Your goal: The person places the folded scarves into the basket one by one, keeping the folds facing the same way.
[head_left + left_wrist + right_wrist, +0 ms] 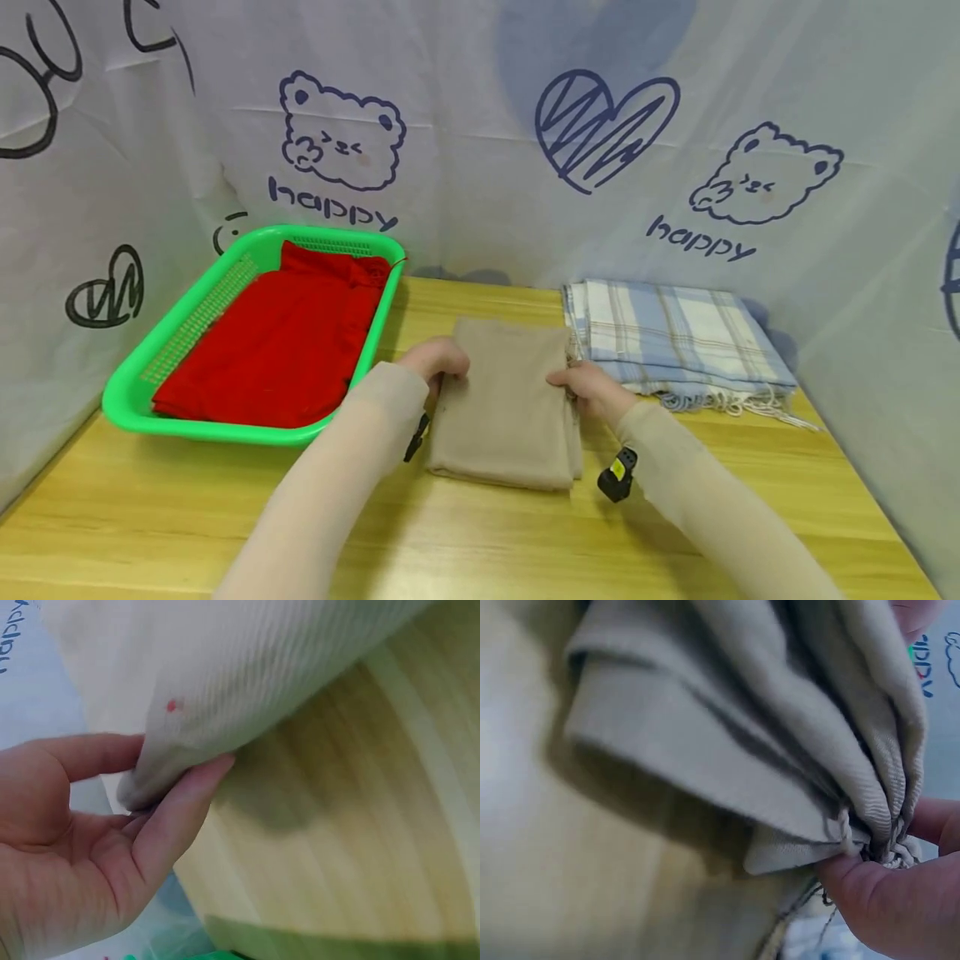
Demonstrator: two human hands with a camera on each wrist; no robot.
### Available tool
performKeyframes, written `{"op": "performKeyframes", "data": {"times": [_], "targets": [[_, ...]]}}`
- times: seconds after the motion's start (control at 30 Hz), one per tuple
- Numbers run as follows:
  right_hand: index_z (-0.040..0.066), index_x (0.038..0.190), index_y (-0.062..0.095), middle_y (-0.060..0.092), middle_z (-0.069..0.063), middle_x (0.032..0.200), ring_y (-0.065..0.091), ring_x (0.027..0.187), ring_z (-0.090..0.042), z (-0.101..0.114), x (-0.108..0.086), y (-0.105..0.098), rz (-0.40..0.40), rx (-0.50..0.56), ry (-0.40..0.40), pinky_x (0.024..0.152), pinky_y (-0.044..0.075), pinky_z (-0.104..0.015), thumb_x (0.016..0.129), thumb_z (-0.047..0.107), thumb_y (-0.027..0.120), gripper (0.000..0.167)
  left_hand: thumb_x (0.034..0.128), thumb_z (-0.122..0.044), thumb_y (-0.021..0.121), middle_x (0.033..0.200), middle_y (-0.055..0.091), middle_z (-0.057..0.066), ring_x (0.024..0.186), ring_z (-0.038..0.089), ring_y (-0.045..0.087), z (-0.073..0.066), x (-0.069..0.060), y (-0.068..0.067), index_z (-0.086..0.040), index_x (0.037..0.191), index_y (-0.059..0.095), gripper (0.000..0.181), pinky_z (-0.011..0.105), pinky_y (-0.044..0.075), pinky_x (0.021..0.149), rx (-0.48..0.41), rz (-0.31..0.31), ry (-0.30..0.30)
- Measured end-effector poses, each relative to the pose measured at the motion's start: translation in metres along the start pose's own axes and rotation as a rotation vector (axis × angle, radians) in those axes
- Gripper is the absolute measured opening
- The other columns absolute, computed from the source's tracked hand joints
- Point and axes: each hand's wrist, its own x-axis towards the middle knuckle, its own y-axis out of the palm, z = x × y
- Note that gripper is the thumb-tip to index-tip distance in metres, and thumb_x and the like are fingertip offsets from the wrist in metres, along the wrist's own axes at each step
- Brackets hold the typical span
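A folded beige cloth (506,408) with fringe on its right side is between both hands over the wooden table. At its left edge my left hand (441,360) grips the fold, thumb on top and fingers underneath, as the left wrist view shows; a small red speck (172,706) marks the fabric there. My right hand (592,390) pinches the fringed right edge, where several layers (802,727) are bunched between thumb and fingers. In the wrist views the cloth's edges are lifted off the tabletop.
On the left stands a green plastic basket (120,398) holding a folded red cloth (277,342). A folded blue and white plaid cloth (675,333) with fringe lies at the back right of the wooden table (480,542). Printed white sheets (480,167) hang behind and at both sides.
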Motion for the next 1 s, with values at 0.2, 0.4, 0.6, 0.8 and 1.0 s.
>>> {"op": "performKeyframes", "data": {"times": [0.2,0.4,0.6,0.8,1.0], "targets": [[-0.009,0.128,0.041,0.057,0.003,0.083,0.059,0.069,-0.005,0.023,-0.005,-0.003,-0.030,-0.004,-0.048,0.065,0.052,-0.021,0.094,0.006,0.049,0.038,0.0700,0.003,0.032,0.074,0.048,0.016,0.050,0.020,0.049,0.010,0.068,-0.002,-0.007,0.072,0.037,0.012,0.031,0.036,0.038,0.060,-0.089,0.107],[-0.001,0.111,0.049,0.056,0.005,0.076,0.053,0.062,-0.003,0.046,-0.010,-0.009,-0.047,-0.032,-0.069,0.060,0.047,-0.018,0.094,0.009,0.050,0.019,0.0839,-0.011,0.034,0.083,0.060,0.021,0.053,0.027,0.063,0.034,0.168,-0.015,0.002,0.091,0.054,0.024,0.038,0.053,0.046,0.188,-0.130,0.133],[-0.001,0.121,0.046,0.052,0.008,0.074,0.045,0.057,-0.002,0.065,-0.015,-0.012,-0.095,-0.074,-0.063,0.056,0.040,-0.018,0.095,0.014,0.052,0.031,0.0853,-0.011,0.037,0.087,0.057,0.022,0.054,0.029,0.062,0.006,0.129,-0.042,0.003,0.089,0.053,0.021,0.040,0.053,0.047,0.225,-0.176,0.166],[-0.005,0.132,0.038,0.055,0.008,0.081,0.055,0.066,-0.002,0.082,-0.019,-0.010,-0.059,-0.015,-0.083,0.063,0.047,-0.018,0.095,0.010,0.049,0.042,0.0837,-0.007,0.037,0.092,0.057,0.027,0.049,0.024,0.060,-0.020,0.070,-0.060,0.007,0.083,0.053,0.021,0.034,0.053,0.046,0.257,-0.236,0.171],[0.004,0.118,0.045,0.050,0.006,0.091,0.050,0.072,-0.003,0.099,-0.018,-0.004,-0.052,0.026,-0.102,0.066,0.043,-0.017,0.096,0.010,0.048,0.022,0.0817,0.000,0.036,0.083,0.051,0.017,0.049,0.016,0.047,-0.038,0.004,-0.079,0.006,0.086,0.051,0.017,0.027,0.048,0.045,0.232,-0.250,0.167]]}}
